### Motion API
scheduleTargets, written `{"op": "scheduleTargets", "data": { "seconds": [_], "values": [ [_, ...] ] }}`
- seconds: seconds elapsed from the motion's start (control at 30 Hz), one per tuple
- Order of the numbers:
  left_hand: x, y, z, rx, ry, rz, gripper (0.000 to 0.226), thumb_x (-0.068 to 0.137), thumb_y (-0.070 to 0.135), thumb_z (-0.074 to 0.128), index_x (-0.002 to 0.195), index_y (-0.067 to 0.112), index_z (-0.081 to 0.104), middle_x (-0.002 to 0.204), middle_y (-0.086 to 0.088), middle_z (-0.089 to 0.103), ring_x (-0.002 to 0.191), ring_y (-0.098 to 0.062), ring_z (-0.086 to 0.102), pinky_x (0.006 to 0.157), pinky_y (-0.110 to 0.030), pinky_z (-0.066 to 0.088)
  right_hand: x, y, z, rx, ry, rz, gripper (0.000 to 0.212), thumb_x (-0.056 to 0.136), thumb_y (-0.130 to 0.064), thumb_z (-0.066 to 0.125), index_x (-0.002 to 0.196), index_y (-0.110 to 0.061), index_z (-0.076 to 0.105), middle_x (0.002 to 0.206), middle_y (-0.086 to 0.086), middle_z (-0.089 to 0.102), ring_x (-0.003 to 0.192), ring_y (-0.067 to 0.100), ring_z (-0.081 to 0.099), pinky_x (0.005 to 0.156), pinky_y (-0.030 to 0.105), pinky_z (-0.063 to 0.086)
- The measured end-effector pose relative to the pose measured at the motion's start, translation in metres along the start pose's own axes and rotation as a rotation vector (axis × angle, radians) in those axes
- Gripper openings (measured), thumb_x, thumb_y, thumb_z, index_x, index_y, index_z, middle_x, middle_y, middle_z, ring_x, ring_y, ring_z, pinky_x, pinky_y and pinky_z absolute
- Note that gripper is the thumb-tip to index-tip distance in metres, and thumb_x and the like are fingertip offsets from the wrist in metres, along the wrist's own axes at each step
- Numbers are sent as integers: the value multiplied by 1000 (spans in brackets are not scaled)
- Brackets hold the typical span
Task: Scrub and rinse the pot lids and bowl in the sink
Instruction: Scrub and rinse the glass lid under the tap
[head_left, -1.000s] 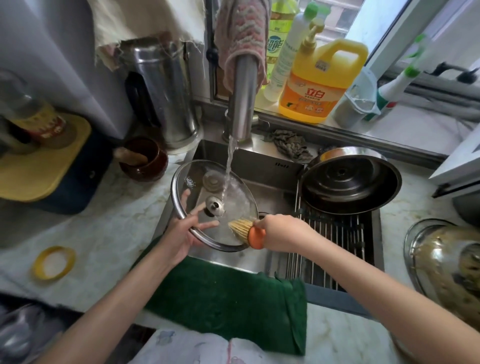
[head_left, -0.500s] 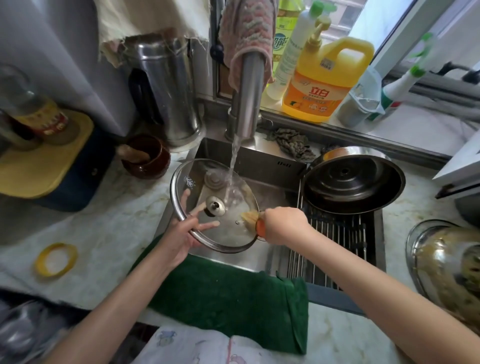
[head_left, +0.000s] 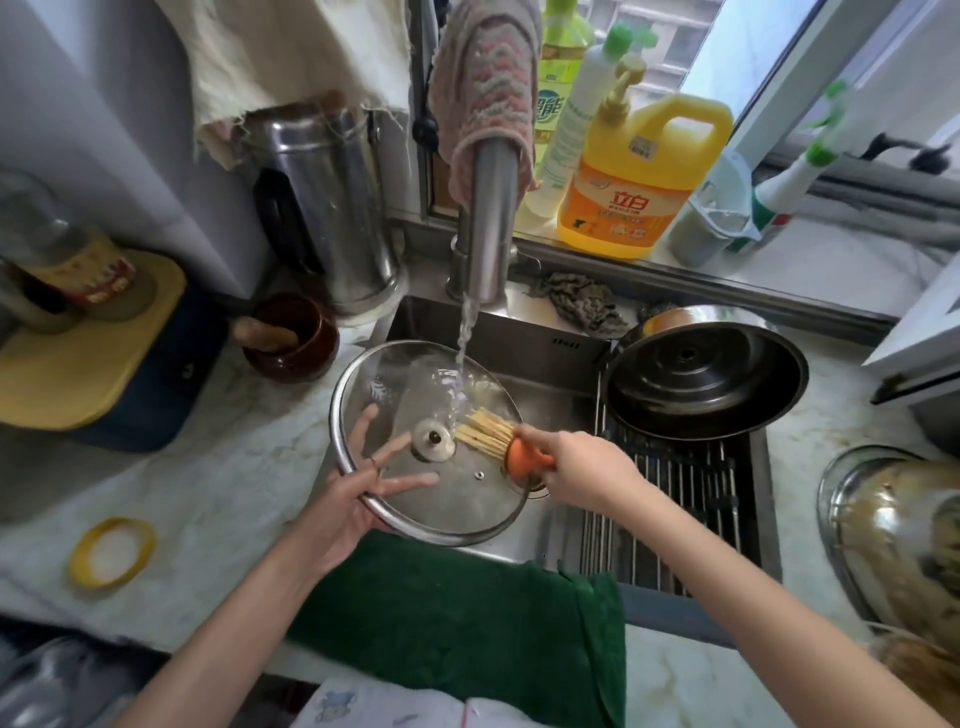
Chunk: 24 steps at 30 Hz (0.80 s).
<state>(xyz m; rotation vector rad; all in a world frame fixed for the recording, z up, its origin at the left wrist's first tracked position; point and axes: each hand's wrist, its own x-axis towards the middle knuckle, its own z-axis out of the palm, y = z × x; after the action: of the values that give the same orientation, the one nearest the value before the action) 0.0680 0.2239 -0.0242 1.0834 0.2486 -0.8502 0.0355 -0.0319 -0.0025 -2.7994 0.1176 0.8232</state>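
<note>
Kitchen sink (head_left: 545, 322), centre frame | glass lid (head_left: 467, 499) tilted under running tap | left hand (head_left: 353, 499) props it on splayed fingers | right hand (head_left: 587, 467) grips brush (head_left: 498, 436), bristles moved from lower edge to beside knob | scrubbing likely mid-lid

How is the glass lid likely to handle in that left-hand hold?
Probably slippery: water runs over the lid while the left hand only props it on spread fingers. Likely fragile, being glass in a metal rim. Stiff, so the brush in the right hand shouldn't flex it.
</note>
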Motion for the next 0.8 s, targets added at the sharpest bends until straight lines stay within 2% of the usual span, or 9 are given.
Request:
{"op": "scheduleTargets", "data": {
  "seconds": [0.07, 0.17, 0.27, 0.37, 0.43, 0.53, 0.6, 0.7, 0.8],
  "values": [
    [0, -2, 6, 9, -22, 2, 84, 84, -11, 39, 135, 54, 30, 135, 1, 55, 104, -39, 64, 51, -36, 57, 10, -8, 4, 8, 129, 107, 65, 89, -22, 48, 148, -36, 26, 112, 10, 64, 95, 31, 63, 74, 35, 47],
    [4, -3, 13, 54, -30, 1, 87, 87, -13, 38, 141, 53, 21, 136, 1, 52, 103, -35, 66, 51, -33, 54, 18, -36, 15, 234, 222, 71, 64, 91, -21, 49, 149, -35, 25, 117, 12, 64, 98, 32, 62, 78, 36, 48],
    [8, -1, 14, 151, 11, 32, 94, 69, -2, 50, 140, 52, 22, 139, 1, 50, 103, -33, 66, 61, -38, 50, 3, -45, 21, 358, 50, -115, 61, 92, -19, 51, 147, -38, 30, 118, 5, 64, 92, 24, 63, 72, 32, 48],
    [9, 2, 7, 104, 27, 26, 87, 78, -11, 43, 137, 51, 28, 141, -4, 49, 106, -38, 64, 52, -35, 55, -15, -20, 20, 330, -120, -114, 62, 92, -20, 51, 144, -47, 30, 124, -2, 62, 91, 18, 64, 72, 33, 52],
    [7, 2, 7, 38, -3, 22, 84, 86, -15, 32, 139, 50, 28, 142, -5, 49, 106, -42, 62, 50, -30, 54, -15, -5, 16, 213, -28, 35, 60, 92, -22, 49, 145, -45, 29, 126, 1, 61, 100, 24, 63, 78, 36, 51],
    [4, -3, 20, 35, -52, -3, 82, 90, -13, 30, 143, 50, 23, 140, -3, 50, 104, -41, 63, 51, -31, 55, 2, -13, 9, 149, 182, 188, 64, 90, -22, 49, 148, -36, 26, 119, 11, 63, 102, 31, 62, 80, 36, 48],
    [5, -4, 29, 93, -66, -2, 83, 90, -12, 33, 144, 50, 19, 138, -1, 51, 102, -36, 66, 56, -32, 55, 8, -34, 6, 216, 230, 93, 65, 89, -19, 49, 148, -35, 26, 117, 12, 64, 99, 32, 62, 79, 36, 48],
    [7, 0, 31, 131, -47, 20, 91, 77, -7, 45, 145, 47, 19, 135, -2, 55, 98, -33, 68, 52, -30, 54, -8, -43, 5, 231, 151, -144, 64, 90, -19, 49, 146, -42, 28, 107, 6, 67, 87, 26, 64, 69, 31, 48],
    [5, 5, 24, 65, -21, 15, 87, 80, -9, 41, 144, 46, 23, 135, -2, 56, 95, -34, 69, 44, -24, 49, -25, -16, 5, 68, 96, -119, 65, 88, -21, 48, 143, -48, 28, 107, 1, 67, 88, 23, 65, 68, 30, 47]
  ]
}}
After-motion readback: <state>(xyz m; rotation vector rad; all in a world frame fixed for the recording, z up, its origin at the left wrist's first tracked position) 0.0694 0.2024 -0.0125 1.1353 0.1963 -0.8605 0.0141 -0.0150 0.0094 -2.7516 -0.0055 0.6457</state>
